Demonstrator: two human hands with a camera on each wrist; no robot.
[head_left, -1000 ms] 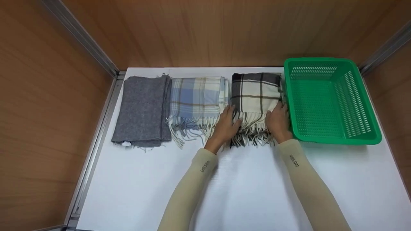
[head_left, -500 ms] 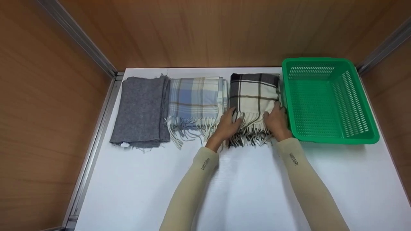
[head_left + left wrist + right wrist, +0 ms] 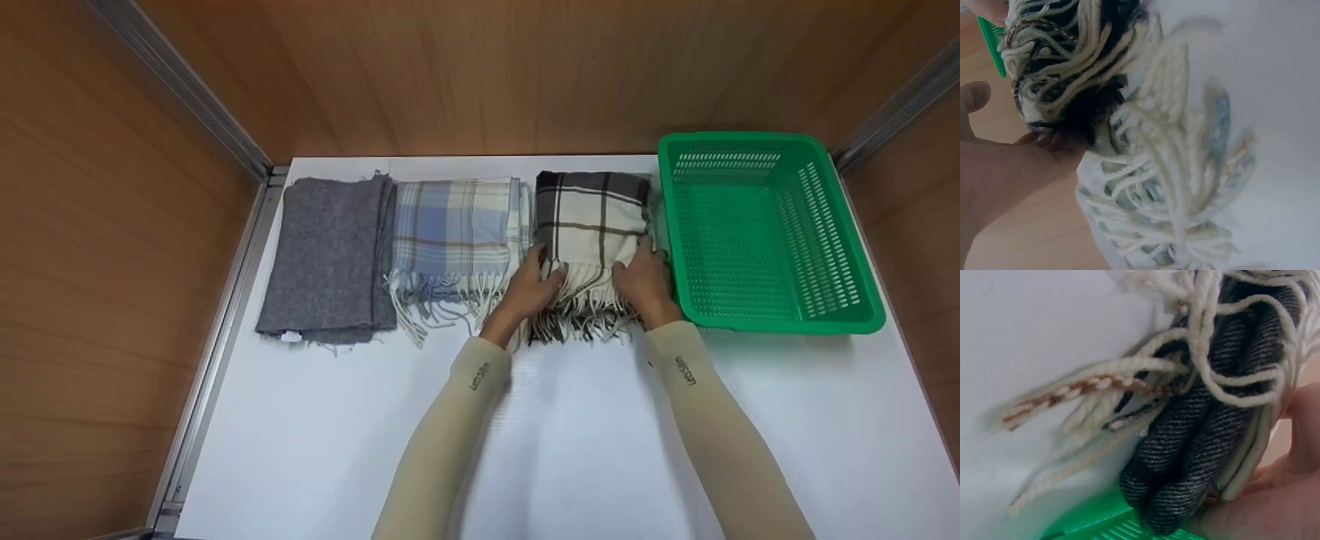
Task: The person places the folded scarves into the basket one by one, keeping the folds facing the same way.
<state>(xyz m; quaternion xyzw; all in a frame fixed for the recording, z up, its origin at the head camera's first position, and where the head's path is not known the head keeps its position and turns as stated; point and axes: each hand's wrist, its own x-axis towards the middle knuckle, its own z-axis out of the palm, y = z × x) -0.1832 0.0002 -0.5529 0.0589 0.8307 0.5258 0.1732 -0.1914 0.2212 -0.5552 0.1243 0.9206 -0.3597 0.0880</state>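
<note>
A folded black-and-white plaid scarf [image 3: 585,210], fringed at its near end, lies between both hands. My left hand [image 3: 529,289] grips its left edge, fingers tucked at the side and thumb over the fringe. In the left wrist view the thumb [image 3: 976,97] stands off the cloth while the fingers go behind the scarf's side [image 3: 1055,84]. Along the opposite edge my right hand [image 3: 646,283] holds the scarf, thumb towards the fringe. The right wrist view shows dark rolled layers [image 3: 1207,433] of the scarf against the right hand [image 3: 1264,506]; most fingertips are hidden.
A blue-and-cream plaid scarf [image 3: 454,225] lies folded left of the hands, its fringe near the left hand. Further left is a folded grey cloth [image 3: 326,255]. Close beside the right hand stands a green plastic basket [image 3: 769,330]. Wooden panels [image 3: 465,82] enclose the white table [image 3: 570,450].
Both hands stay at the black-and-white scarf's sides. The left fingers have shifted slightly at the left edge, and the fringe there has moved a little. The other cloths and the basket are unchanged.
</note>
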